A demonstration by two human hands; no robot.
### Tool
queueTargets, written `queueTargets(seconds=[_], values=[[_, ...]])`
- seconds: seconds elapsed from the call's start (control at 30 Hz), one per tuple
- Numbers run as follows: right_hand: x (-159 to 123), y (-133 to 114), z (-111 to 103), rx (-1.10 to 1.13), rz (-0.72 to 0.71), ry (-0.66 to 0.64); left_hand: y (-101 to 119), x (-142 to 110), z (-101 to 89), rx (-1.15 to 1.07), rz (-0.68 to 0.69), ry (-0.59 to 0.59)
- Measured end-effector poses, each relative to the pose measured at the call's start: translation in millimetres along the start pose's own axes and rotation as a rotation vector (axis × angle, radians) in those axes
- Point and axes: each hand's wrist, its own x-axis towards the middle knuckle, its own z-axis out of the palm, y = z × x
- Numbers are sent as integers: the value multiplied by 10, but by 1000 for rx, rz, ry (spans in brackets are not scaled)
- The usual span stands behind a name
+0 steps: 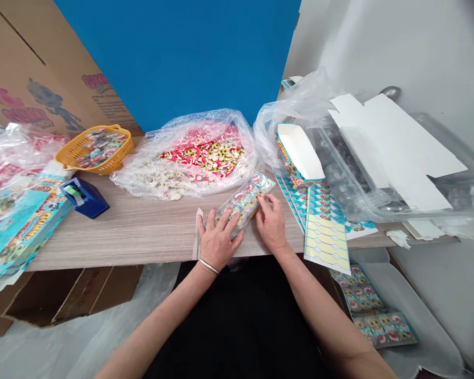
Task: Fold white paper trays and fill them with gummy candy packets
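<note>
A clear plastic blister pack [243, 202] filled with round red, white and yellow pieces lies slanted near the table's front edge. A colourful strip shows along its right side. My left hand [218, 243] rests over the pack's near left end, fingers spread across its top. At the right edge my right hand [272, 223] has its fingers bent and drawn together against the pack. What sits under those fingertips is hidden. Just right of that hand are sticker sheets [326, 231], partly peeled to yellow backing.
Behind the pack spreads an open plastic bag [205, 152] of small round pieces. To the left are a yellow basket [114, 163], a blue tape dispenser [89, 199] and printed cartons [31, 226]. An open printed box [300, 152] and a clear bin [359, 210] stand right. Filled packs [383, 326] lie below.
</note>
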Motion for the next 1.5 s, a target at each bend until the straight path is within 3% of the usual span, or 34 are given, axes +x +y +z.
queueTargets(seconds=[0.3, 0.7, 1.07, 1.3, 1.5], values=[[-409, -227, 180, 442, 197, 43, 3, 1, 44, 13, -9, 33], [-382, -303, 161, 511, 298, 16, 3, -1, 44, 22, -4, 0], [-265, -242, 263, 918, 672, 53, -39, -1, 16, 33, 47, -16], [-194, -438, 271, 1215, 924, 117, -55, -1, 28, 75, 81, -12], [-140, -577, 218, 1288, 1066, 198, -62, -6, 42, 96, 90, -32]])
